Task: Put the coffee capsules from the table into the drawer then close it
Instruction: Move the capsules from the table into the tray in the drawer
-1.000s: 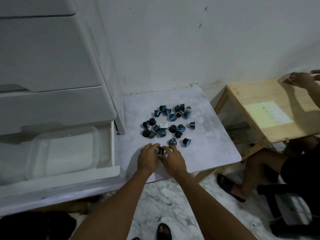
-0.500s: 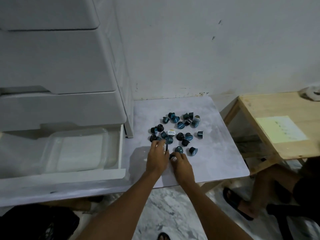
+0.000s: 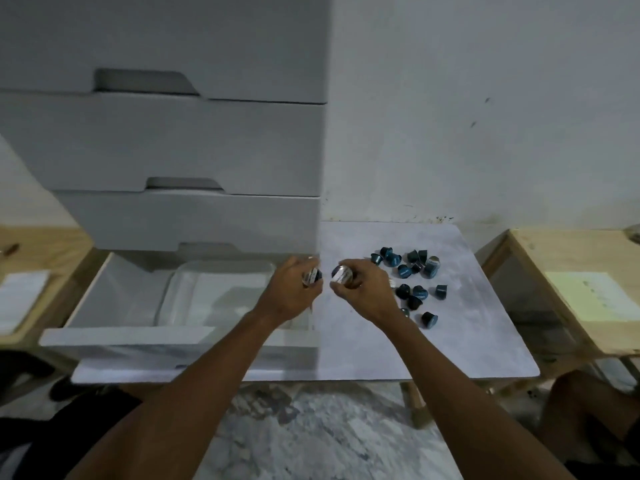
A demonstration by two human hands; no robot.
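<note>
While hovering side by side at the right edge of the open drawer (image 3: 114,306), left hand (image 3: 291,292) and right hand (image 3: 363,289) each closed around coffee capsules (image 3: 341,274), remaining capsules (image 3: 415,275) scattered on the marble table (image 3: 467,341).

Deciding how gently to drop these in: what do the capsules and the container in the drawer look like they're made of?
Capsules: probably thin metal, glossy blue-black shells with pale foil-like lids. Container in the drawer: clear, glossy, see-through walls with rounded corners; glass or hard plastic, I cannot tell which.
</note>
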